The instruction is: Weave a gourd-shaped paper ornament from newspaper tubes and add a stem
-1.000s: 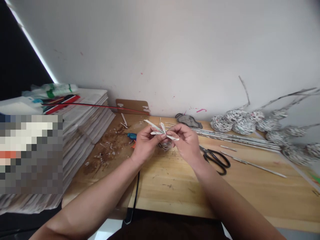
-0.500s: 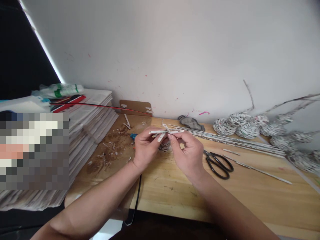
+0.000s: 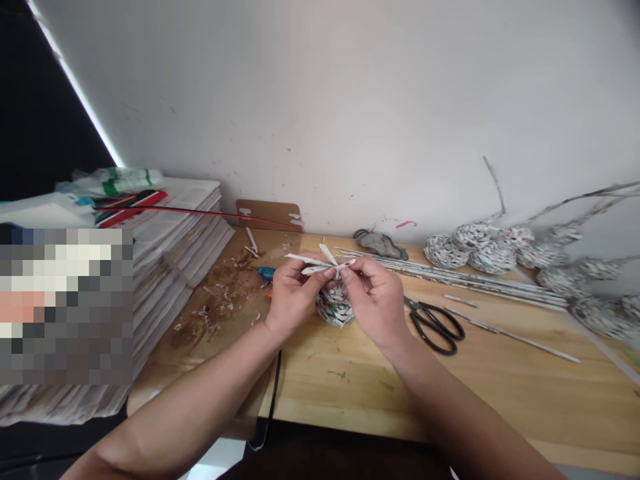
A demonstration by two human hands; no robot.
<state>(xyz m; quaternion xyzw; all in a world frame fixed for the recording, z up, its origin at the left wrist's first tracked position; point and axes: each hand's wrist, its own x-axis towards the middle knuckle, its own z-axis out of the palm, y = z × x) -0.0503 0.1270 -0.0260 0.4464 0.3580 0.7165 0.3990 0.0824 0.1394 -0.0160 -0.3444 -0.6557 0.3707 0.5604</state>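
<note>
Between the fingertips of the left hand (image 3: 294, 298) and the right hand (image 3: 376, 300), we cannot tell how the narrow white paper strips (image 3: 327, 253) are joined. Below them, the round white-and-grey woven paper ball (image 3: 335, 312) is partly covered. Left of the fingers, the small blue-and-orange object (image 3: 265, 273) is partly hidden from us.
</note>
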